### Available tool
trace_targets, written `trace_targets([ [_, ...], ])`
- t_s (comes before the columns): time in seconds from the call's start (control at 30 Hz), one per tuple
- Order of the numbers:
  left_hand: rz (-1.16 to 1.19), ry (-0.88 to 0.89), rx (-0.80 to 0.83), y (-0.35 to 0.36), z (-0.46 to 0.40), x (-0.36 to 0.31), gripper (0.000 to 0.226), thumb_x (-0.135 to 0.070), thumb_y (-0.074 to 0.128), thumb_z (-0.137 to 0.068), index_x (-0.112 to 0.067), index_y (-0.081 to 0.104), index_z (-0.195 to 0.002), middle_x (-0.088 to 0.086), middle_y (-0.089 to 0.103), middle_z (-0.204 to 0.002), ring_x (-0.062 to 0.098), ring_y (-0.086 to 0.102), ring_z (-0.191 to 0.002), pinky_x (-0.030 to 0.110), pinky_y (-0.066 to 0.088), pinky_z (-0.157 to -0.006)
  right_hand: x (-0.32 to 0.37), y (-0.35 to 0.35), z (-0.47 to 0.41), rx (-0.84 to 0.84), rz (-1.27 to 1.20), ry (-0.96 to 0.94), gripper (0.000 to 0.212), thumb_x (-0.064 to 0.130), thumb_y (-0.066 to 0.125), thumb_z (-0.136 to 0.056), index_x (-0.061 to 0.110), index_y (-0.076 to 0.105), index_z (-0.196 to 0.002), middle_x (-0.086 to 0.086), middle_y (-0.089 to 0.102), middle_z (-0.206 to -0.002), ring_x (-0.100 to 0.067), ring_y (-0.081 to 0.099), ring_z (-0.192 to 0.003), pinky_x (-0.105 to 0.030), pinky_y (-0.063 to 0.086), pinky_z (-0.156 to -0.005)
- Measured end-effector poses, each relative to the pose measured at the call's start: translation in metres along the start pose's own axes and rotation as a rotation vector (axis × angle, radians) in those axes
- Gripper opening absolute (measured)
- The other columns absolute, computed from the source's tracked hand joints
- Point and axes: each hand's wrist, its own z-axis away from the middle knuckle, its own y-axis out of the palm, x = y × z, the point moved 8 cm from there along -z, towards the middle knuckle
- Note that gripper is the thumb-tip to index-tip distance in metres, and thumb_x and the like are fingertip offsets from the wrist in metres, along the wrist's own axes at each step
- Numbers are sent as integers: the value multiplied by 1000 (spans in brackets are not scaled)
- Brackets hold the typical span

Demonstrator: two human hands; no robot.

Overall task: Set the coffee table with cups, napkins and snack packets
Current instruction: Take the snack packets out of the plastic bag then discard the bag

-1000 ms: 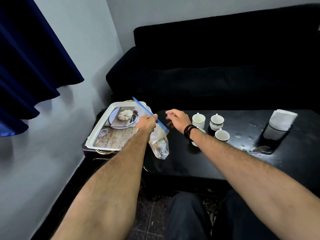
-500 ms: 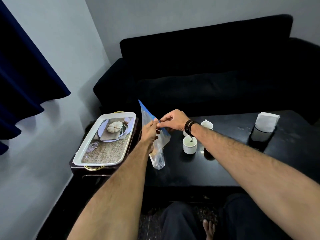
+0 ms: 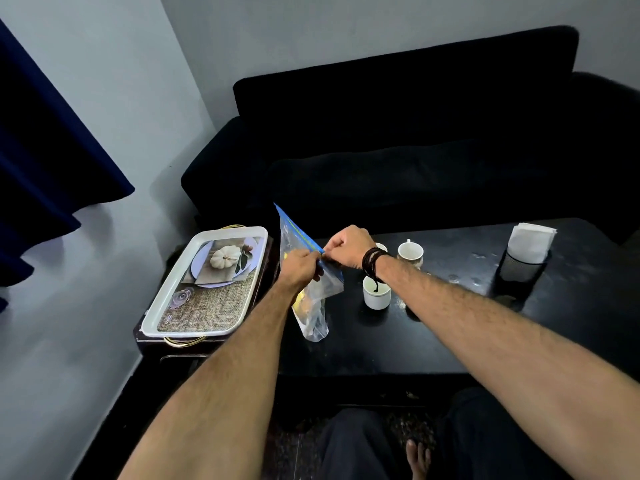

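2 hands pinch the blue zip edge of a clear snack bag (image 3: 313, 299) above the black desk (image 3: 450, 334): left hand (image 3: 300, 268) at 9 o'clock, right hand (image 3: 349, 245) at 3. 2 cups (image 3: 376, 292) stand just right; napkins (image 3: 530, 242) far right.

Left hand (image 3: 300, 268): fingers pinched, arm stretched forward;
Right hand (image 3: 348, 246): pinching just beside the left, wrist banded
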Motion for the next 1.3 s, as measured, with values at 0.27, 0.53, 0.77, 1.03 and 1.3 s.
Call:
trace_targets([
  [0.27, -232, 61, -95, -9, 4, 0, 35, -19, 46, -96, -1, 61, -71, 6, 56, -58, 9, 44, -39, 12, 32, -33, 6, 4, 7, -127, 86, 67, 6, 14, 72, -75, 15, 77, -78, -4, 73, -82, -18, 68, -78, -23, 52, -61],
  [0.53, -217, 18, -119, -20, -2, 2, 37, -16, 46, -93, -6, 58, -59, 4, 58, -54, 11, 49, -42, 12, 35, -32, 27, 10, 10, -209, 151, 108, 24, 27, 77, -72, 11, 73, -89, -9, 70, -92, -26, 68, -86, -35, 59, -71],
  [0.77, -78, 42, 27, -16, 3, 11, 43, -14, 42, -98, -11, 48, -55, 6, 52, -53, 18, 49, -47, 27, 39, -53, 21, 17, 8, 102, 28, 37, 22, 32, 70, -84, 11, 77, -82, -4, 72, -74, -14, 68, -69, -23, 56, -60],
  [1.03, -254, 51, -90, -17, 13, 0, 40, -26, 49, -94, -10, 50, -58, 8, 57, -61, 20, 54, -55, 26, 42, -50, 26, 5, 6, -69, 271, -23, 6, 17, 66, -78, 14, 71, -76, -8, 67, -86, -28, 68, -91, -27, 54, -69],
  [1.3, -336, -29, -85, -46, 19, 23, 42, -30, 53, -84, -15, 51, -46, -4, 56, -45, 13, 52, -40, 20, 38, -46, -1, -21, 3, -129, 259, 117, 28, 24, 66, -71, 19, 73, -98, -8, 70, -102, -30, 69, -95, -33, 57, -79],
])
